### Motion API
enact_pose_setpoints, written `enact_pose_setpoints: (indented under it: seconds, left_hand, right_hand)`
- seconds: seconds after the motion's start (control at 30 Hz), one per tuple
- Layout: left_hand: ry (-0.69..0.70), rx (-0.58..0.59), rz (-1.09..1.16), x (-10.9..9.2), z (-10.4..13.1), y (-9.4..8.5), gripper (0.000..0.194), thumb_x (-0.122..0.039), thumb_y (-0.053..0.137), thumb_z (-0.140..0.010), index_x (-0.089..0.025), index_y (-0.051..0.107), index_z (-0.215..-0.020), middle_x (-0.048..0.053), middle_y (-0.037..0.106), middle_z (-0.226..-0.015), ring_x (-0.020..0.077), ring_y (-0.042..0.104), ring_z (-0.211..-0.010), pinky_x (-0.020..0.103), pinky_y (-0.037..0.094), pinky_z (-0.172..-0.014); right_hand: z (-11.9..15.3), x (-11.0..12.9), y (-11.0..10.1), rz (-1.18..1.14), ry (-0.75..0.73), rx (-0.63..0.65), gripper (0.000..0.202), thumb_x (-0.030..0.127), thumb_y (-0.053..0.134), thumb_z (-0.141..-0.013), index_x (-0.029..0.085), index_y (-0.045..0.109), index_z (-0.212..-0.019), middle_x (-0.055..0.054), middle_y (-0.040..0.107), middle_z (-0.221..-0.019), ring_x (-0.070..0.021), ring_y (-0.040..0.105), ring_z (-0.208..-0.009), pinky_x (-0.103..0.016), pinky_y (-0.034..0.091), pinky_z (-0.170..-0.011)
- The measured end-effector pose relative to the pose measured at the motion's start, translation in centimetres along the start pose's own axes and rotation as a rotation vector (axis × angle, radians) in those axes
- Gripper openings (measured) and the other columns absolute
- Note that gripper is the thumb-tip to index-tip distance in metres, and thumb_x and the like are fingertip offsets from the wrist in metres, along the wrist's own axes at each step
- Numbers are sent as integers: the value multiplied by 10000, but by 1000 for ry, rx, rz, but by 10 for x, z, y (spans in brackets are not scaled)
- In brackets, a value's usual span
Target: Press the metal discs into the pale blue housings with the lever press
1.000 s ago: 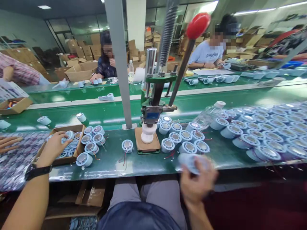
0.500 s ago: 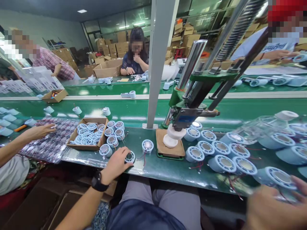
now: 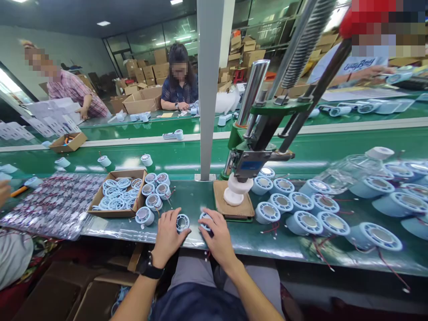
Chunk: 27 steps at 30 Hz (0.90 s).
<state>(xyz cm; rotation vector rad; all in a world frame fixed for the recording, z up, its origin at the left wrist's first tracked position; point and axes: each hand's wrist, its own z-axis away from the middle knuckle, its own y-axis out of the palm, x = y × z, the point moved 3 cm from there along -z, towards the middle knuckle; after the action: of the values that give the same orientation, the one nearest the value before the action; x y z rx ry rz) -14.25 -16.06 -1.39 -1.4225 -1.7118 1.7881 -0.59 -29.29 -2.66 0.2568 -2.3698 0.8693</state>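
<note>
My left hand (image 3: pixel 169 234), with a black watch on the wrist, curls its fingers and thumb round a light-blue round housing (image 3: pixel 182 223) with a slotted rim and darker centre. Close to its right, my right hand (image 3: pixel 218 235) grips a second light-blue housing (image 3: pixel 205 220), mostly covered by the fingers. Both pieces are at the bench's front edge. A green hand press (image 3: pixel 254 156) stands just beyond my right hand, its white round pad (image 3: pixel 233 196) on a brown base plate.
Left of my hands, a cardboard box (image 3: pixel 117 194) holds light-blue rings, beside several housings (image 3: pixel 154 202). More wired housings (image 3: pixel 302 200) and a clear plastic bottle (image 3: pixel 354 169) occupy the right. A grey post (image 3: pixel 210 89) rises behind the bench (image 3: pixel 187 187). Co-workers sit or stand across the green belt (image 3: pixel 174 154).
My right hand has come from the far right to the bench middle and closed round the housing there. My left hand stays at its housing. The neighbour's hand has drawn back leftward.
</note>
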Motion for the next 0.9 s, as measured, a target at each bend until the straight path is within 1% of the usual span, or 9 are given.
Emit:
enact_pose_setpoints:
  seconds: [0.1,0.17,0.23,0.3,0.4,0.5,0.6,0.77,0.9]
  left_hand:
    - [87,83,64,-8,-1,3,853,-176,629,-786,-230,244,-1544,127,354,-1555,328,351,-1360,517,324,-1113]
    - [84,96,67,-10,-4,5,936,-205,670,-764,-240,187,-1565,124,221,-1622,352,291,-1405,546,299,-1126]
    - [28,69,38,-10,-9,7,881,-265,710,-766,-246,285,-1538,128,290,-1596,374,338,-1370,581,317,-1098]
    - [-32,14,55,-13,-15,7,728,-265,695,-798,-238,417,-1470,127,483,-1472,354,430,-1299,572,358,-1072]
    - [-47,1,237,-26,-22,2,655,-201,645,-831,-235,434,-1450,103,619,-1319,280,537,-1225,487,431,-1062]
    - [207,190,358,-53,-24,-5,702,-159,622,-829,-262,385,-1481,91,481,-1491,246,490,-1330,437,410,-1127]
    - [451,342,325,-76,-25,-10,803,-97,579,-818,-251,270,-1542,94,360,-1575,243,403,-1417,453,326,-1200]
    - [485,476,321,-81,-35,-13,885,-67,522,-809,-238,127,-1582,85,265,-1618,242,323,-1469,458,312,-1214]
    - [448,543,364,-78,-40,-16,905,-72,538,-796,-250,129,-1583,85,324,-1595,251,356,-1451,460,319,-1202]
  right_hand:
    - [18,-1,-22,-40,-3,-13,157,257,530,-963,216,680,-944,-74,589,-1266,-236,530,-1157,-423,487,-952]
    - [25,-2,-31,-48,-7,-19,140,259,539,-964,224,674,-973,-69,594,-1263,-226,543,-1156,-399,490,-947]
    - [28,-4,-34,-46,1,-34,155,263,547,-961,226,652,-1068,-73,590,-1271,-217,557,-1163,-382,501,-950]
    - [29,-6,-33,-37,52,-80,257,274,560,-949,209,603,-1194,-98,575,-1289,-217,569,-1176,-369,516,-955]
    - [29,-7,-24,-35,151,-127,393,276,594,-904,166,550,-1278,-126,591,-1248,-223,599,-1152,-350,541,-948]
    - [27,-6,-11,-78,171,-98,466,202,578,-851,156,519,-1312,-114,613,-1227,-213,621,-1128,-340,546,-966]
    - [27,-5,-4,-106,185,-114,570,144,530,-802,159,467,-1369,-106,602,-1266,-202,624,-1142,-329,546,-977]
    - [28,-5,-2,-78,188,-144,589,170,549,-816,167,435,-1394,-105,595,-1286,-202,627,-1151,-316,560,-953]
    - [29,-4,-1,-35,171,-162,591,215,604,-838,154,422,-1396,-122,603,-1270,-211,640,-1129,-311,567,-935]
